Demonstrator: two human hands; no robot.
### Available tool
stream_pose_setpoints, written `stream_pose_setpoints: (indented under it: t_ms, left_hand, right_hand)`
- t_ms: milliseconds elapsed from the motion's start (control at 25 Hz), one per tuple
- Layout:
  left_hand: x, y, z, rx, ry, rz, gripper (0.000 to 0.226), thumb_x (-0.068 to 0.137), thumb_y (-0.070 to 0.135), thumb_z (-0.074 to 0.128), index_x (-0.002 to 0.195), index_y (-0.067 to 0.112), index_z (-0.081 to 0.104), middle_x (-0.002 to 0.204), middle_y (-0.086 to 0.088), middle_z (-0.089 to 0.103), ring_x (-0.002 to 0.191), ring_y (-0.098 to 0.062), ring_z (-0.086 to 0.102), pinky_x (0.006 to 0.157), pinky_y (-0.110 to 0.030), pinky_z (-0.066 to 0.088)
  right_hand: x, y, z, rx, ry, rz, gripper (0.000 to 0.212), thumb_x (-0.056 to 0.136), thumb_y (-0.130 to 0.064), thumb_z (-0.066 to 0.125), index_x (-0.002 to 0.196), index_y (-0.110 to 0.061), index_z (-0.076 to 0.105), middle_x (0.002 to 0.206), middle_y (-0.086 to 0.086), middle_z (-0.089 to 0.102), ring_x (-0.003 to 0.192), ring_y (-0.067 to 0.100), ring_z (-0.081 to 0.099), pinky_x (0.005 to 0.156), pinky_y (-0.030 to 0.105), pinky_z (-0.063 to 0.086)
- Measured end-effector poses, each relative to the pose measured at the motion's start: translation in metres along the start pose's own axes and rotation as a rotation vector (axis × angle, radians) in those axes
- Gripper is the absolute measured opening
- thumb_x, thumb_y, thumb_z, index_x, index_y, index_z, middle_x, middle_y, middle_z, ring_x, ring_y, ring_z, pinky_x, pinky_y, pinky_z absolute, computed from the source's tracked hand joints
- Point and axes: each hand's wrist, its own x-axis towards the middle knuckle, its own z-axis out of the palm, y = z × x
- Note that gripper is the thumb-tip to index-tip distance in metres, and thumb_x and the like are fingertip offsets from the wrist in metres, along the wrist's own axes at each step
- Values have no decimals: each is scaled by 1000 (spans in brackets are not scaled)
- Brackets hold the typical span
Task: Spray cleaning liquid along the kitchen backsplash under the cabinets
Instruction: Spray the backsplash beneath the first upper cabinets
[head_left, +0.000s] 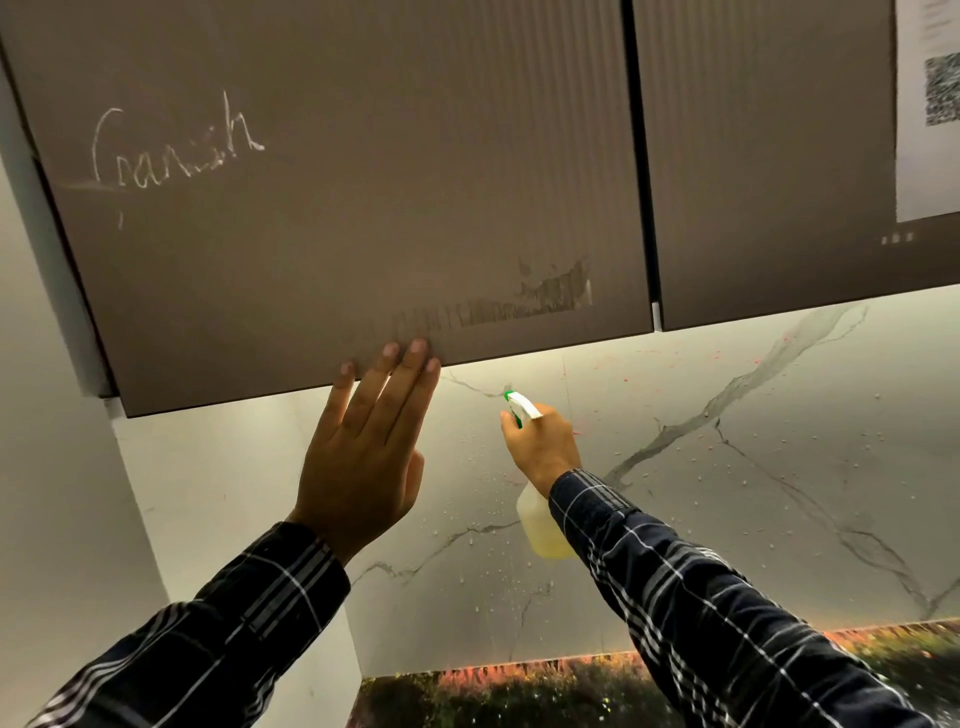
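Fingers (410, 384) of the left hand (363, 457) lie flat and together on the cabinet door's (363, 182) lower edge. Right hand (543, 447) grips the spray bottle (540, 525) under the cabinet, nozzle facing the droplet-speckled backsplash (727, 467).

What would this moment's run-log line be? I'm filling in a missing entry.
step: spraying | right hand: holds spray bottle, nozzle toward backsplash | left hand: flat on cabinet door | droplets visible

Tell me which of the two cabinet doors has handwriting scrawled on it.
The left cabinet door, the one the left hand presses against. White scrawl runs across its upper left. The right cabinet door carries only a taped paper sheet.
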Motion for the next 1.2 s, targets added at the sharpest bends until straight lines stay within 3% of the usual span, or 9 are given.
stream_pose_setpoints:
  t_ms: [160,320,480,640,800,960,1200]
  left_hand:
    - [1,3,0,-7,10,-13,71,91,13,46,159,5,29,168,-13,23,155,-34,26,128,-53,17]
    - [7,9,2,-19,15,26,69,92,16,44,159,6,29,167,-14,28,154,-34,27,128,-51,13]
    - [17,19,6,-23,35,23,72,90,14,48,159,6,30,167,-14,29,154,-34,28,127,-56,18]
    - [30,34,11,-41,74,17,72,90,13,49,159,5,30,168,-12,25,154,-34,29,126,-58,20]
    - [38,45,18,-16,114,22,70,95,16,45,162,6,26,168,-10,23,154,-33,26,127,-56,13]
    - [49,64,28,-6,154,21,70,99,19,40,164,10,18,167,-11,27,155,-31,23,127,-58,12]
    - [59,83,41,36,175,27,90,87,19,62,165,13,17,168,-10,23,158,-29,17,128,-58,7]
  right_hand:
    - [3,4,-8,36,92,31,42,92,-48,62,80,-8,64,74,8,67,64,28,57,59,28,42]
    - [13,18,-32,8,192,143,42,98,-40,55,95,-1,70,87,16,71,68,29,56,62,27,41]
    - [17,30,-44,-17,215,101,41,95,-43,60,88,-4,67,82,14,68,68,30,56,63,28,41]
    - [23,43,-56,-60,132,142,42,96,-41,57,97,-1,71,81,12,67,69,29,57,62,29,42]
    - [23,55,-60,-113,112,49,44,91,-51,62,87,-8,65,77,8,65,68,28,60,58,30,47]
    - [33,62,-65,-123,15,22,31,95,-37,58,76,-12,59,71,7,61,64,31,56,50,24,38]
    - [40,78,-61,-146,-41,-124,40,92,-48,64,87,-8,65,76,6,64,64,23,58,54,26,42]
